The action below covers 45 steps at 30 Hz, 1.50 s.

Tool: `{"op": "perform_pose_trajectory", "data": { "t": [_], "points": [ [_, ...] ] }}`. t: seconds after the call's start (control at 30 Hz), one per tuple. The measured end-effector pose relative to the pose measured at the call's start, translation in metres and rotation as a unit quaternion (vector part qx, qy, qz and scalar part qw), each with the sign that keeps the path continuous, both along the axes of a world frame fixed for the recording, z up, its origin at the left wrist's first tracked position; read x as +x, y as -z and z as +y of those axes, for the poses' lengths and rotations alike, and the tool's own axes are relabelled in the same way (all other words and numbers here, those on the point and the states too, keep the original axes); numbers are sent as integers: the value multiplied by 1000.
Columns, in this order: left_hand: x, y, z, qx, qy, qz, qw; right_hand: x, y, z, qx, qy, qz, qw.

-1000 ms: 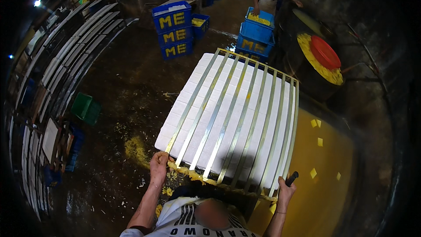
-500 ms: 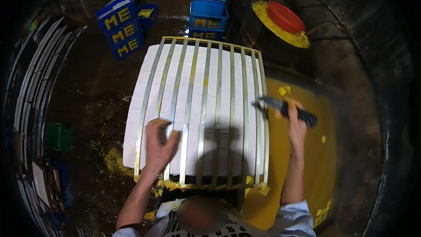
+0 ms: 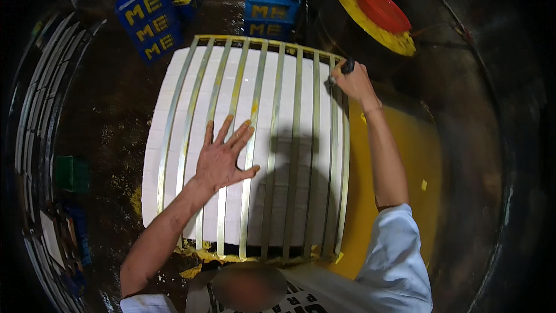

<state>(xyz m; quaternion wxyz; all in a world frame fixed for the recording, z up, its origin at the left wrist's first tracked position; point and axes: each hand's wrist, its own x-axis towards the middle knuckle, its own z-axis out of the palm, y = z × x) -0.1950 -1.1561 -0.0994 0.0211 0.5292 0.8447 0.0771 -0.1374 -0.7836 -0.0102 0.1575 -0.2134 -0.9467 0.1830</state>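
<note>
A large white slab (image 3: 269, 81), marked into blocks and looking like tofu, lies under a rack of long, narrow slats (image 3: 238, 81). My left hand (image 3: 223, 159) rests palm down on the slats left of the middle, its fingers spread and holding nothing. At the far right corner, my right hand (image 3: 354, 84) grips a black-handled knife (image 3: 348, 66). Its blade points down by the rightmost slats and is mostly hidden. Yellow scraps lie along the rack's near edge.
A vat of yellow liquid (image 3: 405, 156) adjoins the slab's right side. Beyond it, a red basin (image 3: 384, 8) sits on yellow pieces (image 3: 399, 43) in a dark drum. Stacked blue crates (image 3: 145, 17) stand beyond the slab; a green crate (image 3: 72, 174) is at left.
My right hand has swung the knife from above the vat to the rack's far right corner. My left hand has spread flat and moved slightly up and right. The view has shifted slightly.
</note>
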Motion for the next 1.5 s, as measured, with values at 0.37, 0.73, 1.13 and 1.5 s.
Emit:
{"op": "perform_pose_trajectory", "data": {
  "t": [0.37,0.73,1.13,1.5],
  "points": [
    [-5,5,6,33,27,-18,999,263,-47,-224,-305,51,-197,930],
    [-2,-14,8,78,58,-69,993,-58,9,12,63,-27,69,995],
    [-12,2,0,97,54,-57,992,207,-36,-224,-379,82,-213,897],
    [-7,2,3,104,67,-69,990,-33,-1,-85,3,-5,-9,1000]
  ]
}}
